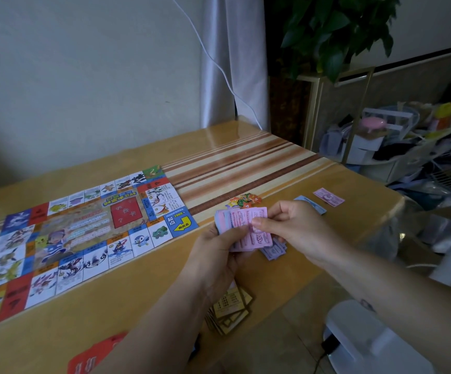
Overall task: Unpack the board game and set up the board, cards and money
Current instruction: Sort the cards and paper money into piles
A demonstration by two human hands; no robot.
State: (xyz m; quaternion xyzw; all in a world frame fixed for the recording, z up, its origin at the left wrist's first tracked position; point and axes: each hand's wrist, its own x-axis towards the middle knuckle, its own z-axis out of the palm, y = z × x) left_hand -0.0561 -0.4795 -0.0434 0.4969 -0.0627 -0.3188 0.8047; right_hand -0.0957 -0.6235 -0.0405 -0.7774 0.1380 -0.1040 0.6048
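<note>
Left hand [219, 255] is gripping the pink money stack [242, 229]; right hand [286, 228] is pinching its top note, beside the unfolded board [78, 230] on the bench [246, 163].

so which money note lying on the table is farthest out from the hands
The single pink note, out to the right; the blue note lies between it and the right hand.

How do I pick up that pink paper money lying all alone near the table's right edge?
Probably by a corner, coming from above. The pink paper banknote lies flat on the yellow-brown table, thin, with nothing to wrap fingers round. Press a fingertip on it, curl one corner up, then pinch.
</note>
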